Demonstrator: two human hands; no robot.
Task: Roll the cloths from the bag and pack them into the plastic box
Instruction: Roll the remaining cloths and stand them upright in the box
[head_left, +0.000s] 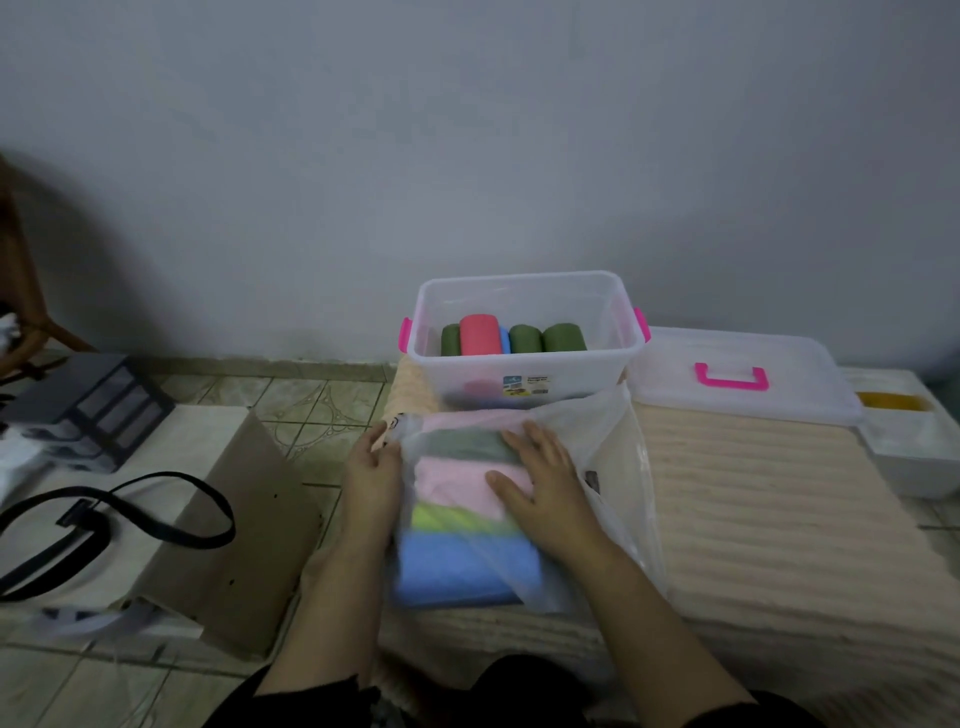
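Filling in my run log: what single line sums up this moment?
stage: unpacking | left hand: at bag edge | right hand: flat on folded cloths | plastic box: open, several rolls inside | lid: beside box

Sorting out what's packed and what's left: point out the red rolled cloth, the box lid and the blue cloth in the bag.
red rolled cloth (479, 335): head view, on its curved top.
box lid (795, 387): head view, on the flat top right of its pink handle.
blue cloth (457, 569): head view, on its middle, seen through the bag.

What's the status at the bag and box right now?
Left hand grips bag edge; right hand flat on folded cloths. Five rolls in box. Nothing blocking.
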